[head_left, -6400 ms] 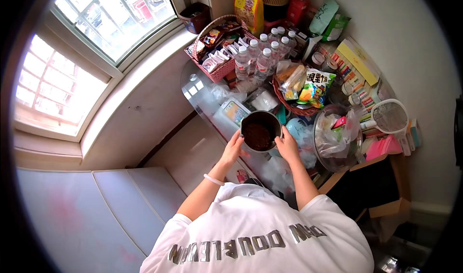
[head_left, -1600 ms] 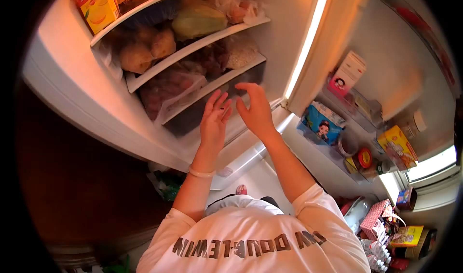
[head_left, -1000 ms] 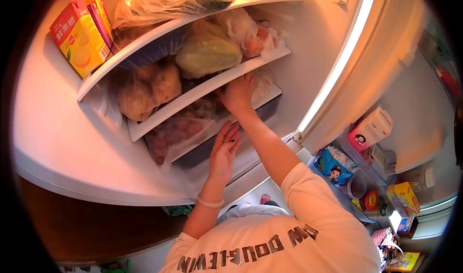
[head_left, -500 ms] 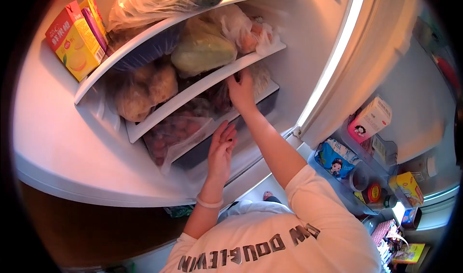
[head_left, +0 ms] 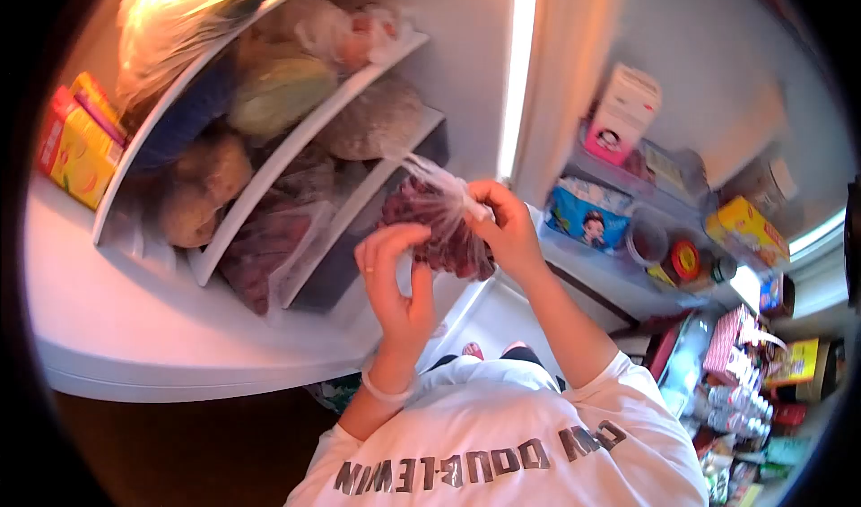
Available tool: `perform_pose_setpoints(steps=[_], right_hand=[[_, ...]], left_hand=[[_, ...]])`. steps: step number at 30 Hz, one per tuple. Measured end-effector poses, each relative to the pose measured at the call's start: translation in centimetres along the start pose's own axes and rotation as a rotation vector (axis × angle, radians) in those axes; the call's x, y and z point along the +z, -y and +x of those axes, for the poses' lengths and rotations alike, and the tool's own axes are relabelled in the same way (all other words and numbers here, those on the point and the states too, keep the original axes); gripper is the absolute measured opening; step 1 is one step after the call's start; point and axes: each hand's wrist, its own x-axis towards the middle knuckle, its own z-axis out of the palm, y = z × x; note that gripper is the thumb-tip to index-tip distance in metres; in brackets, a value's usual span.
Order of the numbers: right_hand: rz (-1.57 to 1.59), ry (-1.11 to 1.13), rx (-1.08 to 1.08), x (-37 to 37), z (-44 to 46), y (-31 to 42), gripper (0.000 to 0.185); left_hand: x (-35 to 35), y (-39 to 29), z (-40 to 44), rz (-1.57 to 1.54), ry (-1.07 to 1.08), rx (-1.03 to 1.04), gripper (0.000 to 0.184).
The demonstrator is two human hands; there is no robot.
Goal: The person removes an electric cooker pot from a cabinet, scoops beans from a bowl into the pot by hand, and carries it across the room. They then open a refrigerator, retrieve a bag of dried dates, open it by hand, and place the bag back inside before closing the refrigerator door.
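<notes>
In front of the fridge, my right hand [head_left: 508,229] pinches the gathered neck of a clear plastic bag [head_left: 439,229], which hangs below it. Dark red, small pieces, possibly dried dates, fill the bag. My left hand [head_left: 396,278] is at the bag's left side, its fingers curved and thumb apart. Its fingertips overlap the bag in view; whether they touch it I cannot tell. Behind, on the low shelf, lie another bag of dark red pieces [head_left: 265,247] and a bag of pale brownish contents [head_left: 372,117].
Fridge shelves [head_left: 296,144] on the left hold a bagged green vegetable [head_left: 282,95] and bagged round brown items [head_left: 202,184]. Juice boxes [head_left: 81,153] stand at far left. The open door's racks on the right hold a pink-white carton [head_left: 623,112] and a blue packet [head_left: 587,216].
My right hand has come out of the low shelf, bringing the bag of dark red pieces toward me. My left hand has moved beside that bag. The view has swung right.
</notes>
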Motion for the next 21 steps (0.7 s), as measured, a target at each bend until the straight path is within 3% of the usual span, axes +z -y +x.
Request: perform_pose_setpoints(steps=[4,7,8,11,12,17,20,21], right_hand=[[-0.062,-0.041,0.035,-3.7,-7.2,1.3,0.016],[-0.104,-0.095,0.087,-5.9,-12.7,3.7,0.020],[-0.154,-0.122,0.064,-6.5,-14.4,4.1,0.020],[-0.242,-0.225,0.089,-9.4,-20.4,5.8,0.023],[-0.256,-0.269,0.095,-10.0,-22.4,6.5,0.023],[-0.441,-0.442,0.021,-14.0,-33.8,9.3,0.021],[-0.180,-0.638,0.178,-14.1,-40.6,11.3,0.018],[-0.222,-0.669,0.156,-14.4,-42.8,11.5,0.017]], left_hand=[[2.7,-0.7,-1.0,0.064,0.235,-0.044,0.017],[5.7,-1.6,-3.6,-0.255,0.469,-0.071,0.016],[6.7,-2.9,-4.8,-0.508,0.519,-0.197,0.014],[9.8,-3.7,-9.9,-0.758,0.654,-0.250,0.014],[10.7,-5.5,-10.0,-0.662,0.719,-0.050,0.014],[13.8,-14.3,-15.7,-0.912,1.083,-0.282,0.017],[15.7,-17.1,-21.5,-1.053,1.215,-0.483,0.014],[16.1,-18.3,-23.2,-1.104,1.219,-0.528,0.014]])
